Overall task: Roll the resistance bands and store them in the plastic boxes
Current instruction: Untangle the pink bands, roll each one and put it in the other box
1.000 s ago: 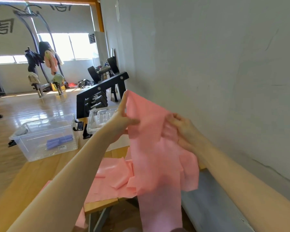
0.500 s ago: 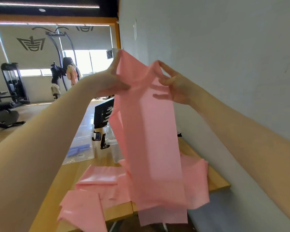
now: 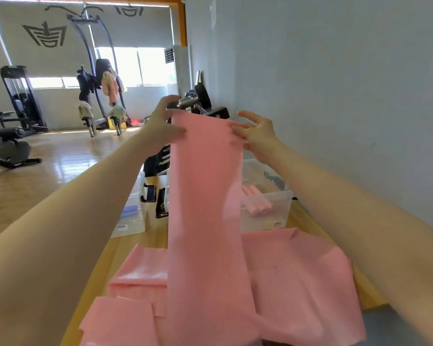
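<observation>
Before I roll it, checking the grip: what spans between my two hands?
In the head view, the pink band's top edge stretches between left hand and right hand.

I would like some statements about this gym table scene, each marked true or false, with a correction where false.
1. Both hands hold the top edge of a pink band. True: the left hand and right hand pinch its two upper corners.
2. The band is already rolled up. False: it hangs flat and open.
3. The clear box on the right holds pink rolls. True.
4. The clear box on the left holds a green roll. False: a blue roll lies in it.
5. More pink bands lie on the wooden table. True.
</observation>
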